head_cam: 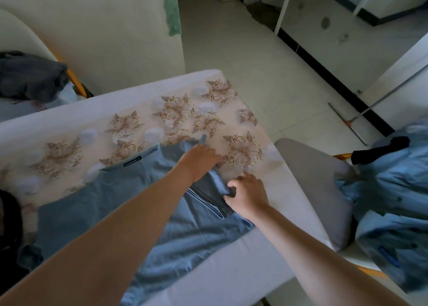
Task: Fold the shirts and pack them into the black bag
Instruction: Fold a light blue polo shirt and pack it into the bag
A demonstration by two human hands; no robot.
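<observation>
A light blue shirt (129, 204) lies spread on the flower-patterned table (69, 129), its collar toward the far side. My left hand (200, 158) presses flat on the shirt's right shoulder, near the sleeve. My right hand (247, 193) pinches the striped cuff of the sleeve (208, 193), which is folded back over the shirt body. A dark shape at the left edge may be the black bag (9, 222); most of it lies outside the frame.
More light blue shirts (393, 208) are heaped on a chair at the right, with a black item (379, 149) on top. A grey cushion (317, 185) sits beside the table. Dark clothing (30, 76) lies on a chair at far left. Tiled floor lies beyond.
</observation>
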